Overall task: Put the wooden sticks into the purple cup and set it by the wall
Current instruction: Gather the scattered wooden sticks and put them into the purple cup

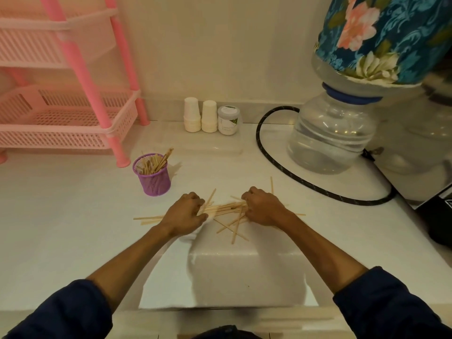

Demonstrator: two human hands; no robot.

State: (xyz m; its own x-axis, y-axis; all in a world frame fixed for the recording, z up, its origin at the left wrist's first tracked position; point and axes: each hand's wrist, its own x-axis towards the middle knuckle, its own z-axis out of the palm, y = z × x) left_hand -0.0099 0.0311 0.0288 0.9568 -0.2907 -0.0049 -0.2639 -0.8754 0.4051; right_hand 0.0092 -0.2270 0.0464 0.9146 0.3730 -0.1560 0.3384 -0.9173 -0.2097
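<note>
Lying scattered near the white counter's point(73, 216) front edge, thin pale wooden sticks point(230, 223) spread between both hands. The left hand point(184, 214) and right hand point(263, 207) curl closed over opposite ends of a bunch. A purple mesh cup point(154, 178), already holding sticks, stands toward the counter's back left, well apart from the wall, with bare counter around it.
</note>
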